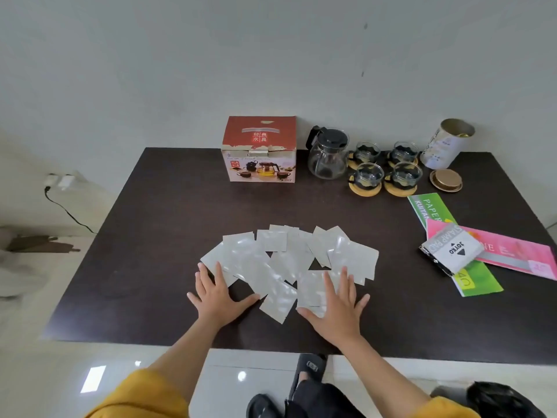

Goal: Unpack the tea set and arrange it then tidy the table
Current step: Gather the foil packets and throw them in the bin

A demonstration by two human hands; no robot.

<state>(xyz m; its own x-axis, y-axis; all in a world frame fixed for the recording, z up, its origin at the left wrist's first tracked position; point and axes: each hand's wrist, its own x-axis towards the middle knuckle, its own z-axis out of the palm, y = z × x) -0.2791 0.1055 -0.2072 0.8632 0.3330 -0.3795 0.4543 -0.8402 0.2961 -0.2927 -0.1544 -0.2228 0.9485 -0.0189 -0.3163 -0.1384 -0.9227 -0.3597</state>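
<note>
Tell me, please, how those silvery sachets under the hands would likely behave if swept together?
The silvery sachets look thin, flat and glossy, so they would probably slide easily over each other. They overlap loosely, so some may slip out sideways. They seem light and slightly floppy.

Red box — "经典水具"; green booklet — "PAPER"; small grey packet reads "STAMP PAD", "JOYKO".

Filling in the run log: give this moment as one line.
stage: tidying | left hand: flat on sachets | right hand: flat on sachets | teapot, cups: arranged | box: shut
</note>
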